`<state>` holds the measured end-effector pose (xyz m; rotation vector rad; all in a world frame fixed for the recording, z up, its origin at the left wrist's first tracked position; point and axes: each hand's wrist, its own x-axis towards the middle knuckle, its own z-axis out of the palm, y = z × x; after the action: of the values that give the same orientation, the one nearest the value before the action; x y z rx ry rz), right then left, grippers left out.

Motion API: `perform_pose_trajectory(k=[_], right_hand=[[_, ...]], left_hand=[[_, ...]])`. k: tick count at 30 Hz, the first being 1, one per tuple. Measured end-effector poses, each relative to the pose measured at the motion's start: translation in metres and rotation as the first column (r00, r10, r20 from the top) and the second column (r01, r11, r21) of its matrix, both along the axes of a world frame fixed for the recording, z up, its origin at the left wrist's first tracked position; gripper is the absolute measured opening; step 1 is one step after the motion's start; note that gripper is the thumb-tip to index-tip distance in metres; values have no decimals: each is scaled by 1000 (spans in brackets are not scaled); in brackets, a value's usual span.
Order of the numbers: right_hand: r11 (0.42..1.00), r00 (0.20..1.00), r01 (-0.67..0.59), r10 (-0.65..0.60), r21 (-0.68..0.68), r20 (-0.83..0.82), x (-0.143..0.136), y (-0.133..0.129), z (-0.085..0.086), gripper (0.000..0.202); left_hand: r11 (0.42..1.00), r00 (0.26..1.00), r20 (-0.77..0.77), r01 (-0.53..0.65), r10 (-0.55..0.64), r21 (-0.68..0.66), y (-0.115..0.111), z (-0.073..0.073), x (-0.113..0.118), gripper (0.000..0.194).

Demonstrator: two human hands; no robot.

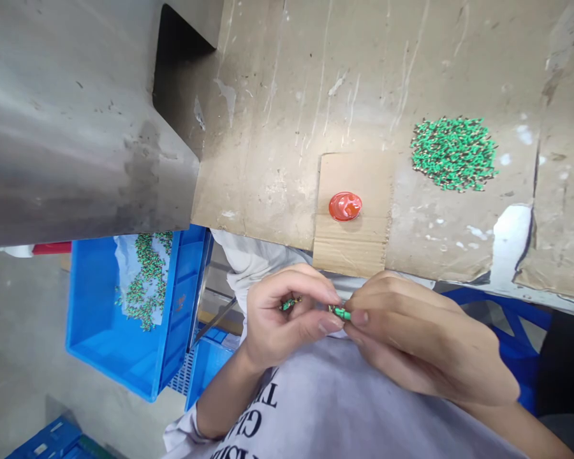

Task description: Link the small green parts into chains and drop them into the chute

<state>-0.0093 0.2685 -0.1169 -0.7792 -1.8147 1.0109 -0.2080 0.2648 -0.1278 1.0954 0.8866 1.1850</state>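
Observation:
My left hand is curled, with a few small green-and-metal pieces in its closed fingers. Its thumb and forefinger tips meet around the brassy end of a small green part. Thumb and finger of my right hand pinch the green end of that same part, so both hands meet at it in front of my shirt. The exact kind of part is too small to make out. Beyond the hands, a small red dish with shiny contents rests on a cardboard piece.
On the cardboard-covered table lies a pile of green parts at the right. A metal machine housing stands at the left. Below it, a blue crate holds more green parts on white sheeting.

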Motion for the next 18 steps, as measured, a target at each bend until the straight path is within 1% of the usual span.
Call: perform_pose_trajectory(k=[2,4,7,10,14,18], right_hand=[[997,999,-50,50,-57,-3,2,5,3,10],[993,998,-62,59,-98,-29,1,7,6,15],[993,995,12,-24,-118,-102,-1,6,6,23],[986,988,59,-80,-154,-132,-4,2,4,20],[983,982,64,-92,-173,-162,-6,1,3,15],[979,977,53,-92,-199,-191,-8,2,3,10]], left_hand=[[1000,1000,0,-6,6,25,0,-1,1,19],[998,1000,-3,-6,6,59,0,-2,1,23],[994,1000,-5,-23,23,108,0,-3,1,29],[991,999,18,-33,31,130,1,-2,2,30],[992,998,60,-19,11,121,1,-1,4,32],[993,997,73,-25,17,115,-1,-1,6,35]])
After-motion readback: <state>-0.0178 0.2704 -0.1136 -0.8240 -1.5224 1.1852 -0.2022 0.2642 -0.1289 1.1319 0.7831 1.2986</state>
